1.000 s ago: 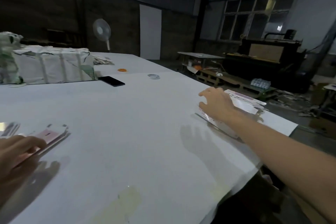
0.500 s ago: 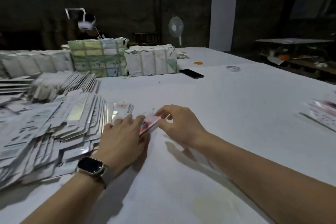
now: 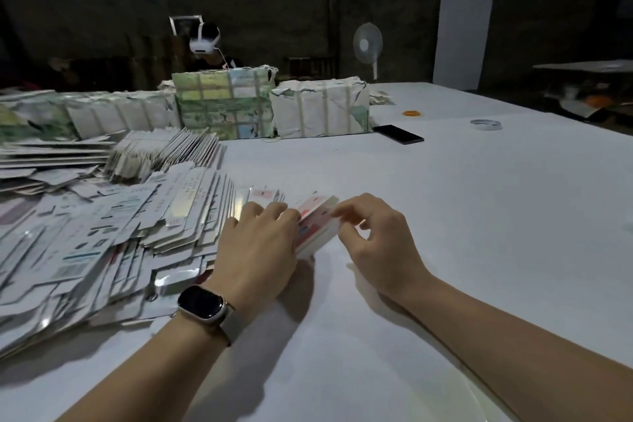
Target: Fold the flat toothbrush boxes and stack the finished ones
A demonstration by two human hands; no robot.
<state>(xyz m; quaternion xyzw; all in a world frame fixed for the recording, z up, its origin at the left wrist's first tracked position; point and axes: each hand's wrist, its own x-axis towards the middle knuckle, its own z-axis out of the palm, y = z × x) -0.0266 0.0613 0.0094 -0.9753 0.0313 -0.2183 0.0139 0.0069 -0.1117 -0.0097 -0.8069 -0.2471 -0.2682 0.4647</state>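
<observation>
on my feed, the left hand (image 3: pixel 255 243) lies palm down, fingers extended and only lightly bent, pressing on a small stack of pink-and-white flat toothbrush boxes (image 3: pixel 317 223) at the middle of the white table (image 3: pixel 479 216). a smartwatch (image 3: pixel 202 303) sits on that wrist. the right hand (image 3: pixel 375 243) comes in from the other side, fingers curled, its thumb and fingertips (image 3: pixel 337 212) pinching the far right edge of the top box of that stack; how firm the pinch is i cannot tell. the stack lies between the two hands, partly under the left fingers, its right end tilted up off the table.

just to the left, touching the left hand's outer edge, a wide heap of flat box blanks (image 3: pixel 102 243) spreads across the table, fanned and overlapping. behind it stand strapped paper-wrapped bundles (image 3: pixel 318 110), one printed in green and yellow (image 3: pixel 222 103). a black phone (image 3: pixel 398 134) lies on the table right of the bundles, with a roll of tape (image 3: pixel 485 124) and a small orange ring (image 3: pixel 412 113) farther right. a white pedestal fan (image 3: pixel 367 44) stands beyond the table, and a person wearing a white headset (image 3: pixel 205 42) sits behind the bundles.
</observation>
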